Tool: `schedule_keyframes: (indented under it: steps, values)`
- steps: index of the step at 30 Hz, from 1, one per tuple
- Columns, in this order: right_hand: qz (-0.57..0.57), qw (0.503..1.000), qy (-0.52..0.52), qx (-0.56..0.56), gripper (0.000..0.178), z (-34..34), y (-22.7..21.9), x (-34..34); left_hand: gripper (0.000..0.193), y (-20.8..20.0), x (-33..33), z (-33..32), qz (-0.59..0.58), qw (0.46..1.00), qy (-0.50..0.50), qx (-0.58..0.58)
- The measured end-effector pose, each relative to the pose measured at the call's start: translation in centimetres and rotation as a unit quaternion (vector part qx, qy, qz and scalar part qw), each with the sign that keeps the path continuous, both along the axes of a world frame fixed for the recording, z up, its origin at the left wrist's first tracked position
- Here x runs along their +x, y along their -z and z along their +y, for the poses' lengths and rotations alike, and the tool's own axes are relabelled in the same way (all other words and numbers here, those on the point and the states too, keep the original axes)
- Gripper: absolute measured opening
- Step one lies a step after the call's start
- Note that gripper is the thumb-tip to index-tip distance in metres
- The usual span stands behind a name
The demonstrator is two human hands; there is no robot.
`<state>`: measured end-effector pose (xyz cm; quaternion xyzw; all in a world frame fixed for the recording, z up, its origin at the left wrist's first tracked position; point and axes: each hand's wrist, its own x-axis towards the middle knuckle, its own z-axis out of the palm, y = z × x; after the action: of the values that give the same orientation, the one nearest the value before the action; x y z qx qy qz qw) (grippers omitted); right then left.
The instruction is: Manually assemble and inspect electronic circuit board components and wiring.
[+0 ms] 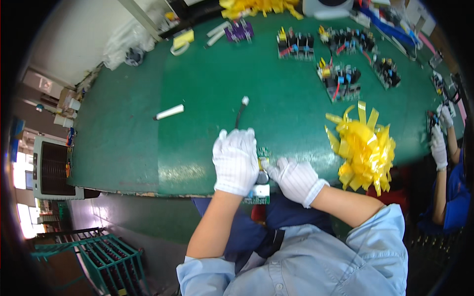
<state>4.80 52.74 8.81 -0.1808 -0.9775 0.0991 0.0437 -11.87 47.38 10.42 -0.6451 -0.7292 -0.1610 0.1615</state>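
Note:
Both my hands wear white striped gloves. My left hand is closed at the left edge of a green circuit board, covering much of that side. A black cable with a white connector sticks out beyond its fingers; where the cable's near end goes is hidden. My right hand comes in from the right, its fingers drawn together at a yellow part on the board. Whatever those fingertips hold is too small to make out. The board also bears a round dark part and a white patch, near the table's front edge.
A clump of yellow tape strips hangs near the table edge at right. Several populated circuit boards stand far right. A white marker-like stick lies left, and a purple board at the back. Another person's gloved hands work at far right.

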Motion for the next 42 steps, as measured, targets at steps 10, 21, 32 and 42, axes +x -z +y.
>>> schedule_keyframes:
  steps: [10, 21, 32, 42]
  values:
    - [-0.083, 0.993, 0.002, -0.090, 0.038, 1.0, -2.7, -0.7, 0.025, 1.1, 0.4, 0.2, -0.091, 0.994, -0.059, -0.018]
    - [-0.046, 0.997, -0.043, -0.037, 0.018, 1.6, -4.6, -2.4, 0.033, 1.6, 0.5, 0.0, -0.099, 0.989, -0.064, 0.093]
    - [-0.031, 0.999, -0.027, -0.020, 0.034, 1.8, -11.9, -1.1, 0.048, 0.6, 0.1, 0.0, -0.142, 0.963, -0.096, 0.207]
    - [0.065, 0.971, 0.196, 0.122, 0.043, 3.4, -14.2, 13.1, 0.036, 1.7, -0.5, -4.2, -0.316, 0.899, -0.045, 0.299]
